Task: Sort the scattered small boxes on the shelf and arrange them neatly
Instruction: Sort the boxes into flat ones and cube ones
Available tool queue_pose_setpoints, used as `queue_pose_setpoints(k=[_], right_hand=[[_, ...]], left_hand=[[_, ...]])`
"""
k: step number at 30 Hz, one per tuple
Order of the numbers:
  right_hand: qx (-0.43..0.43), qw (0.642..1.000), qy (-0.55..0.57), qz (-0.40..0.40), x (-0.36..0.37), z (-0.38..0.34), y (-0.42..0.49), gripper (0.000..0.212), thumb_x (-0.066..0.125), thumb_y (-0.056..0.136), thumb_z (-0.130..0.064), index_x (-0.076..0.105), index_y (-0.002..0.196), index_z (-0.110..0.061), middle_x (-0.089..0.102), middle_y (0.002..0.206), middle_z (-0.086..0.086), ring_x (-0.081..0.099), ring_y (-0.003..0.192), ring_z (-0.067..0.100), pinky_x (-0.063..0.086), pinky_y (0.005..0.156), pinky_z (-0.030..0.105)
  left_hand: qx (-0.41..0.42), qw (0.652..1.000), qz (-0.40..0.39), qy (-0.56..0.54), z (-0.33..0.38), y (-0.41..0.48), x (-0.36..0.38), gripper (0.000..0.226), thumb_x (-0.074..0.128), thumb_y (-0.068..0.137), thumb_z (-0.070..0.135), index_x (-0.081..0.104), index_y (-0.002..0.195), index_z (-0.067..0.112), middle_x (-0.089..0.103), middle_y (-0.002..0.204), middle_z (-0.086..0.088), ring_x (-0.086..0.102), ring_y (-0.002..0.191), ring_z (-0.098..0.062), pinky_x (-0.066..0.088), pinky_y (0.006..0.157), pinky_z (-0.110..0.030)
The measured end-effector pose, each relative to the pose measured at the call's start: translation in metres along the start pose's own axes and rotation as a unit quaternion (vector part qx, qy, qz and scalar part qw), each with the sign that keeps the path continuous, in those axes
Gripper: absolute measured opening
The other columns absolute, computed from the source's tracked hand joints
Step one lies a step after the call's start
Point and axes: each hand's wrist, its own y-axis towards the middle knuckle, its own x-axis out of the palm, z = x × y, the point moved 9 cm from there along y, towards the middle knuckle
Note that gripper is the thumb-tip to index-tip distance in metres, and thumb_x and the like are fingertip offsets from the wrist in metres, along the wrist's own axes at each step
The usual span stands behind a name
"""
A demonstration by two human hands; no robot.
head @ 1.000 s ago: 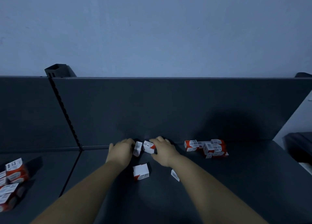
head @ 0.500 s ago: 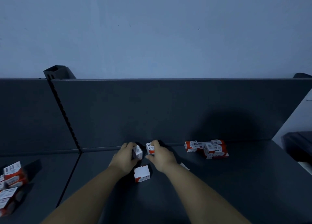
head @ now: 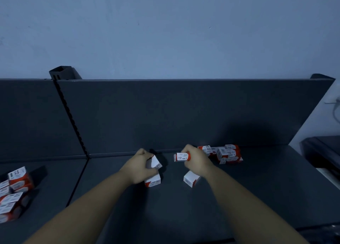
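Hands each hold 1 small box: L hand (head: 142, 165) grips white box (head: 155, 162), R hand (head: 196, 161) grips red-white box (head: 181, 157), above shelf (head: 257, 197).

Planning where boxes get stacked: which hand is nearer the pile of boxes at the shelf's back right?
Right. The right hand, holding a red-ended box, is just left of the pile. The left hand, holding a tilted box, is farther left, beyond the right hand.

Left hand (head: 141, 163), right hand (head: 197, 161) — bare, forearms (head: 88, 205) bare too
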Motion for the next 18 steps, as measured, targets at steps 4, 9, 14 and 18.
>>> queue_pose_setpoints(k=[4, 9, 14, 18], right_hand=[[-0.029, 0.998, -0.034, -0.049, -0.004, 0.015, -0.021, 0.030, 0.053, 0.083, 0.006, 0.052, 0.097, -0.021, 0.065, 0.108, 0.002, 0.063, 0.097, 0.015, 0.055, 0.084, 0.042], [-0.042, 0.997, -0.031, -0.061, -0.003, 0.022, -0.040, 0.039, 0.042, 0.074, 0.012, 0.046, 0.093, -0.022, 0.062, 0.114, 0.003, 0.061, 0.106, 0.020, 0.053, 0.085, 0.045], [-0.095, 0.992, -0.072, -0.041, -0.010, 0.014, -0.044, 0.030, 0.046, 0.077, 0.012, 0.044, 0.084, -0.017, 0.060, 0.102, 0.005, 0.058, 0.094, 0.023, 0.052, 0.080, 0.043], [-0.134, 0.988, -0.077, -0.007, -0.021, 0.012, -0.053, 0.028, 0.047, 0.073, 0.014, 0.045, 0.073, -0.015, 0.055, 0.089, 0.002, 0.054, 0.081, 0.022, 0.048, 0.074, 0.048]], left_hand=[[-0.028, 0.998, -0.042, 0.042, -0.002, 0.002, 0.018, 0.067, 0.051, 0.064, 0.066, 0.056, 0.123, 0.036, 0.049, 0.115, 0.012, 0.051, 0.113, -0.014, 0.043, 0.101, -0.036], [-0.036, 0.997, -0.053, 0.043, -0.004, 0.001, 0.029, 0.073, 0.046, 0.065, 0.064, 0.048, 0.132, 0.035, 0.052, 0.127, 0.009, 0.050, 0.120, -0.016, 0.040, 0.105, -0.042], [-0.039, 0.996, -0.066, 0.050, -0.001, -0.008, 0.033, 0.077, 0.058, 0.057, 0.062, 0.041, 0.128, 0.040, 0.047, 0.118, 0.015, 0.049, 0.113, -0.011, 0.039, 0.103, -0.038], [-0.020, 0.995, -0.051, 0.081, -0.004, -0.009, 0.034, 0.065, 0.070, 0.077, 0.044, 0.038, 0.133, 0.035, 0.046, 0.116, 0.014, 0.048, 0.114, -0.011, 0.042, 0.100, -0.036]])
